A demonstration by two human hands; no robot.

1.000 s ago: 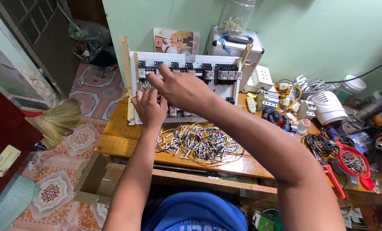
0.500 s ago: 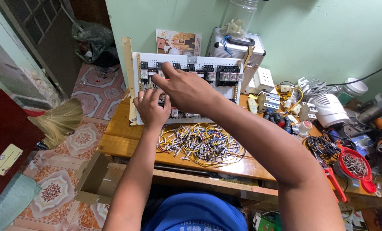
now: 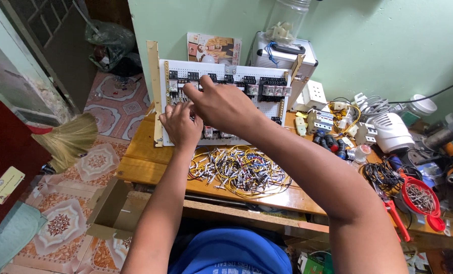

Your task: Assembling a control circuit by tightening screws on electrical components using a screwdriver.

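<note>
A white perforated panel [image 3: 246, 76] carrying rows of black relays and terminal blocks leans upright at the back of the wooden workbench [image 3: 140, 162]. My right hand [image 3: 221, 104] reaches across to the panel's upper left, fingertips pinched at a component there. My left hand [image 3: 180, 124] presses against the panel's lower left, fingers curled on its face. Whether either hand grips a wire is hidden by the fingers. In front of the panel lies a heap of short yellow and white wires [image 3: 241, 170] with metal ends.
A metal case [image 3: 287, 56] and clear jar [image 3: 287, 18] stand behind the panel. Sockets, plugs and a white lamp [image 3: 396, 129] crowd the right, with a red strainer of screws [image 3: 421, 198] and red pliers [image 3: 393, 215]. A broom [image 3: 66, 139] and cardboard box [image 3: 110, 208] sit left.
Both hands have stayed on the left part of the panel. My right hand's fingertips shifted slightly up and left along the top row; the view tilted a little.
</note>
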